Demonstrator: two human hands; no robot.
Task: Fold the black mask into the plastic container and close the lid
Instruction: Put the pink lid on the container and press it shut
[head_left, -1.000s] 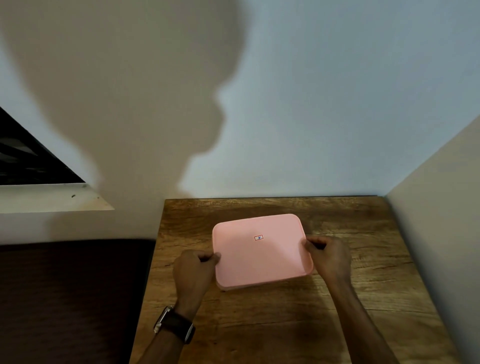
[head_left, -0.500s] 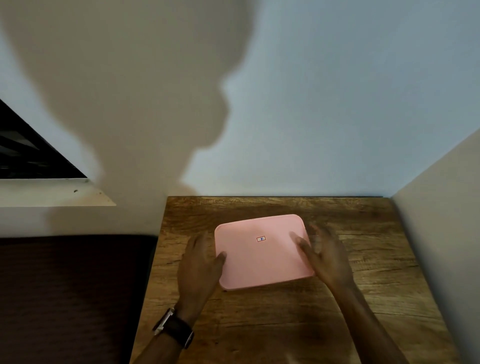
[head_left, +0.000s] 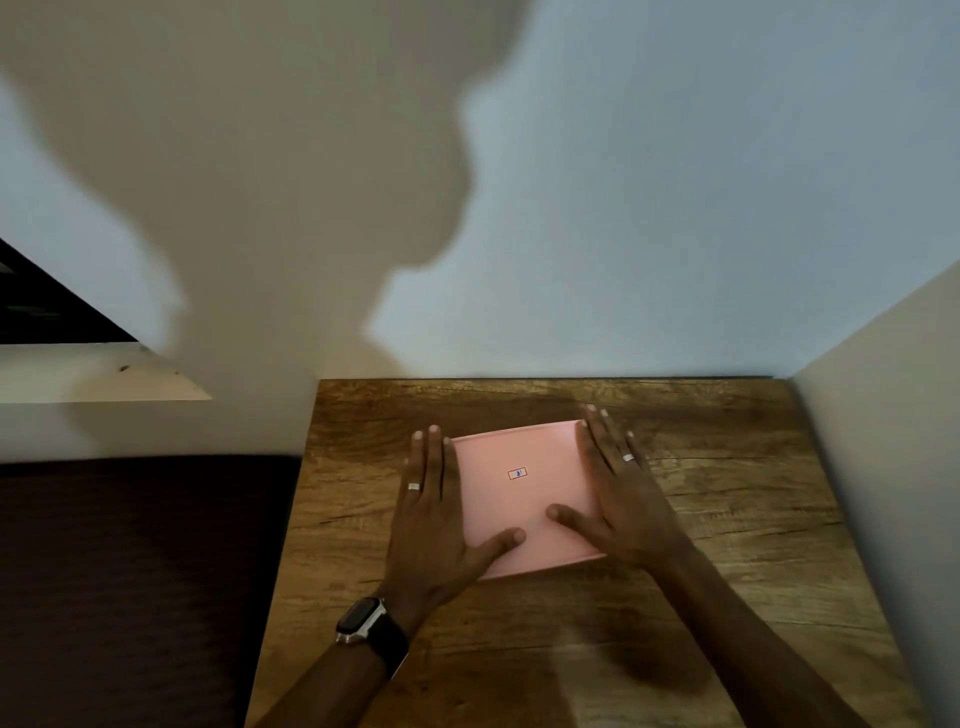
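Observation:
A pink plastic container (head_left: 519, 499) with its pink lid on top lies on the wooden table (head_left: 727, 519); a small red-edged sticker marks the lid's middle. My left hand (head_left: 434, 514) lies flat along the lid's left edge, fingers straight, thumb resting on the lid's near part. Along the right edge my right hand (head_left: 618, 493) lies flat too, its thumb on the lid. Both hands are spread and grip nothing. The black mask is not visible.
White walls close the table at the back and at the right (head_left: 883, 467). To the left of the table lies a dark brown surface (head_left: 145, 582), with a pale ledge (head_left: 104, 382) above it.
Both hands have let go of the container's sides, opened, and now lie flat on the lid's left and right edges. The container has stayed in place.

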